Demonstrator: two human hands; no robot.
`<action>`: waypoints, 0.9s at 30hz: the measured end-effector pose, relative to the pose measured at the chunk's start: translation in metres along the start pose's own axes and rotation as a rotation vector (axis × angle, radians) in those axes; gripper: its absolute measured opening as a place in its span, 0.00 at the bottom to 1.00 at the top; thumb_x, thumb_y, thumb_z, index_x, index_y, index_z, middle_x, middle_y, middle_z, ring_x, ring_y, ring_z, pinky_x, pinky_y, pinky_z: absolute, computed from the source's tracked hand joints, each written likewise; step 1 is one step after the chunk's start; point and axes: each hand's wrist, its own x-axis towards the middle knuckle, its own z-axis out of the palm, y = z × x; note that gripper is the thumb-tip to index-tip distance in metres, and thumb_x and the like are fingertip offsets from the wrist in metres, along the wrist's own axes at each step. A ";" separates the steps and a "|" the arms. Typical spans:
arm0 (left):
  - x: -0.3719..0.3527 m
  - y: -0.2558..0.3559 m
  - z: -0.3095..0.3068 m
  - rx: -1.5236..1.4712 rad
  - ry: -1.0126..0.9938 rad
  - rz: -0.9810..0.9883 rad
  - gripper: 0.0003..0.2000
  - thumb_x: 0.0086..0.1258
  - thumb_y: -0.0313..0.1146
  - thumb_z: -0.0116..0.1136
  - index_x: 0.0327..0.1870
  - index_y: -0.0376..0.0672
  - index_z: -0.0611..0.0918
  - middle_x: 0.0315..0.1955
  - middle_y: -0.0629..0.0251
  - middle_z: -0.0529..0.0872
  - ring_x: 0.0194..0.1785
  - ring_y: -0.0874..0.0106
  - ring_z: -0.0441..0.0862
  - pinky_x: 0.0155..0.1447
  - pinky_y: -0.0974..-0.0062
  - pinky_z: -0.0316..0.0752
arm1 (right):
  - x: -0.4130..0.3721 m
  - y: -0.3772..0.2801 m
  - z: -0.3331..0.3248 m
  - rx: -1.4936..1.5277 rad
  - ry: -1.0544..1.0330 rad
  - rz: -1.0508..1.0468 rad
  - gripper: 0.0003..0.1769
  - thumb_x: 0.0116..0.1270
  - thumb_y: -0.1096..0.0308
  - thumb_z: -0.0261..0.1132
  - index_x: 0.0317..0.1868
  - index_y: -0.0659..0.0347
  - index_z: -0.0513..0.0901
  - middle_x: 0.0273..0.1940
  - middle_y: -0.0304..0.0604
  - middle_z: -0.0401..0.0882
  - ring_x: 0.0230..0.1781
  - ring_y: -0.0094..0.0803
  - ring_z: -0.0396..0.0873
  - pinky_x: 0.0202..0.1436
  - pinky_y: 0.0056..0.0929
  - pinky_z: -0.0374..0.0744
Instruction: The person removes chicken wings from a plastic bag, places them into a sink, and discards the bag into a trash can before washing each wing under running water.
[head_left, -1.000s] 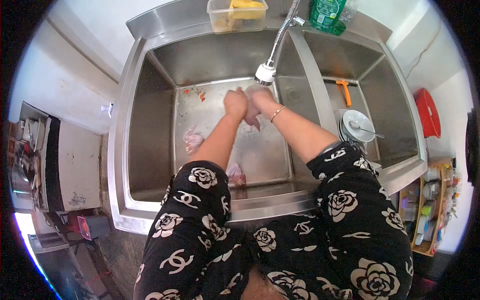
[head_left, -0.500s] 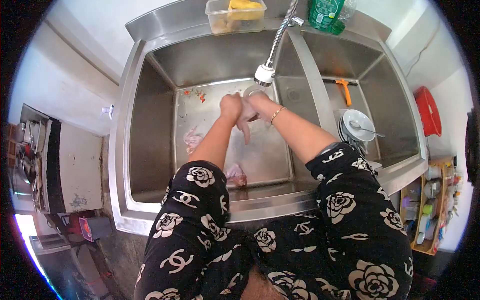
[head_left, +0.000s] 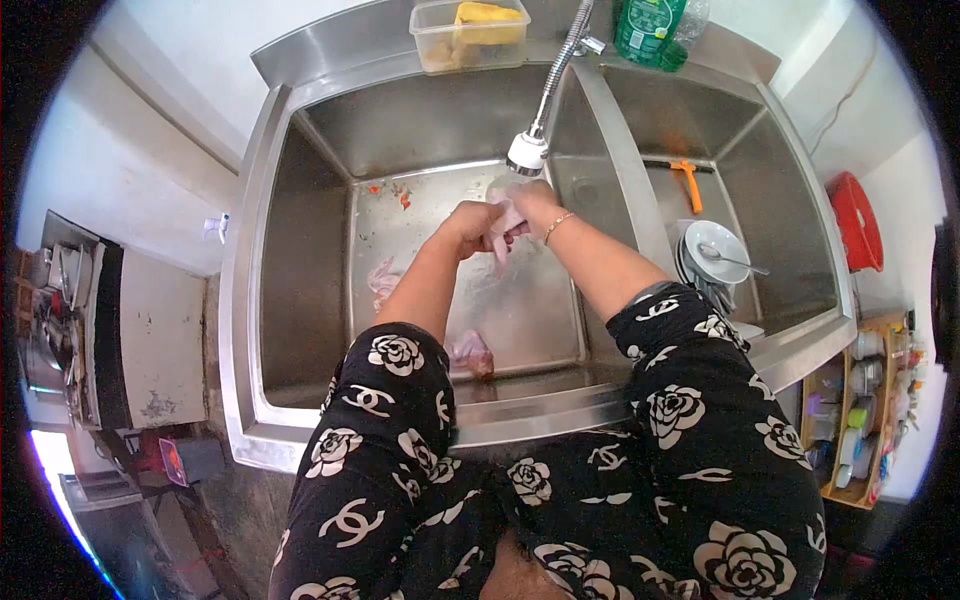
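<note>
A pale raw chicken piece [head_left: 503, 222] is gripped between my two hands below the white faucet head [head_left: 527, 152]. My left hand [head_left: 470, 228] is closed on its left side. From the right, my right hand [head_left: 535, 204] wraps around it, with some fingers hidden. A narrow end of the piece hangs down between the hands. On the floor of the large sink basin [head_left: 415, 215] lie another raw chicken piece [head_left: 382, 280] at the left, partly behind my left forearm, and a reddish one [head_left: 472, 354] near the front.
Orange-red scraps [head_left: 404, 200] lie at the basin's back left. The right basin holds stacked dishes with a spoon [head_left: 725, 252] and an orange-handled tool [head_left: 688, 185]. Behind the sink stand a plastic container [head_left: 440, 50] and a green bottle [head_left: 648, 30].
My hands have shifted slightly down, turning the chicken piece so that more of it shows between them. The pieces on the basin floor have stayed put.
</note>
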 end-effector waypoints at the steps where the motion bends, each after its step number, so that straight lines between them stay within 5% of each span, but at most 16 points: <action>1: 0.000 0.000 -0.001 0.107 0.032 0.049 0.12 0.62 0.34 0.53 0.37 0.33 0.76 0.27 0.56 0.81 0.28 0.64 0.79 0.29 0.69 0.74 | -0.016 -0.011 0.000 -0.088 -0.002 -0.020 0.14 0.44 0.69 0.67 0.29 0.71 0.78 0.30 0.52 0.79 0.29 0.41 0.80 0.26 0.38 0.77; 5: 0.003 0.000 -0.003 0.484 0.186 0.148 0.10 0.58 0.34 0.54 0.26 0.35 0.79 0.22 0.57 0.80 0.26 0.65 0.79 0.27 0.70 0.72 | -0.020 -0.021 0.001 -0.940 -0.400 -0.269 0.15 0.44 0.68 0.68 0.30 0.69 0.76 0.29 0.49 0.77 0.25 0.38 0.77 0.22 0.37 0.74; 8: 0.014 -0.011 -0.006 0.644 0.335 0.354 0.12 0.56 0.36 0.55 0.22 0.35 0.80 0.18 0.57 0.79 0.23 0.67 0.78 0.24 0.70 0.70 | -0.013 -0.012 -0.001 -0.327 -0.251 0.016 0.14 0.47 0.64 0.65 0.34 0.63 0.76 0.29 0.45 0.75 0.26 0.35 0.75 0.23 0.36 0.73; 11: 0.010 -0.005 0.000 0.650 0.423 0.466 0.14 0.56 0.39 0.56 0.22 0.34 0.79 0.17 0.57 0.79 0.20 0.67 0.77 0.22 0.70 0.69 | -0.011 -0.010 0.000 -0.092 -0.159 0.130 0.14 0.50 0.62 0.62 0.35 0.60 0.75 0.28 0.43 0.74 0.28 0.35 0.74 0.25 0.37 0.73; 16: -0.012 0.011 -0.001 0.324 0.187 0.062 0.16 0.60 0.43 0.55 0.29 0.36 0.79 0.20 0.62 0.78 0.23 0.72 0.74 0.24 0.74 0.67 | -0.038 -0.030 0.003 -0.219 -0.182 0.133 0.12 0.54 0.61 0.57 0.35 0.60 0.74 0.32 0.43 0.73 0.29 0.36 0.72 0.25 0.39 0.73; 20: -0.005 0.004 -0.005 0.300 0.203 0.201 0.15 0.60 0.41 0.55 0.30 0.36 0.78 0.20 0.63 0.78 0.21 0.73 0.73 0.24 0.74 0.67 | -0.023 -0.023 0.003 -0.356 -0.232 0.060 0.13 0.57 0.60 0.54 0.37 0.60 0.75 0.32 0.44 0.74 0.31 0.38 0.74 0.26 0.40 0.74; 23: -0.003 0.005 -0.007 0.353 0.251 0.330 0.14 0.60 0.39 0.54 0.28 0.34 0.79 0.20 0.62 0.78 0.22 0.71 0.74 0.27 0.73 0.69 | -0.046 -0.031 0.011 -0.114 -0.271 0.042 0.14 0.58 0.60 0.53 0.37 0.62 0.76 0.32 0.46 0.76 0.32 0.41 0.77 0.26 0.40 0.75; 27: -0.001 0.005 -0.001 0.516 0.420 0.380 0.15 0.62 0.39 0.52 0.24 0.33 0.79 0.18 0.56 0.79 0.24 0.68 0.79 0.32 0.70 0.73 | 0.010 -0.001 0.005 -0.224 -0.090 -0.051 0.14 0.60 0.66 0.54 0.45 0.63 0.72 0.37 0.46 0.76 0.36 0.37 0.78 0.30 0.38 0.75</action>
